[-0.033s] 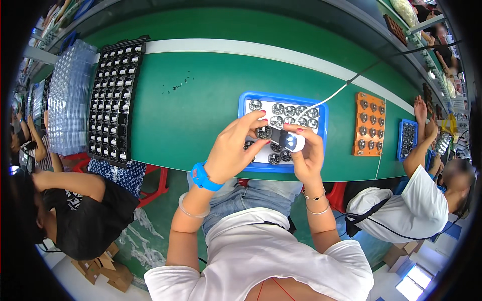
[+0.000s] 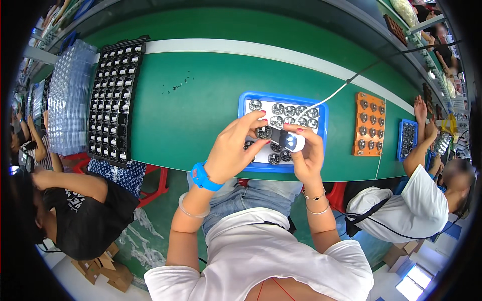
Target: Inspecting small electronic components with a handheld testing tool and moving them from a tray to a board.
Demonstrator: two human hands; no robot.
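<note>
Pinching a round part [image 2: 263,132] in left hand [image 2: 232,150], pressing it against a tester [image 2: 290,141] (white, handheld). Gripping that firmly in right hand [image 2: 307,155] over the tray [image 2: 321,143]. Keeping both steady, probably.

hands [image 2: 271,148] hide part of blue tray [image 2: 324,131]; round parts' [image 2: 277,108] detail too small.
</note>
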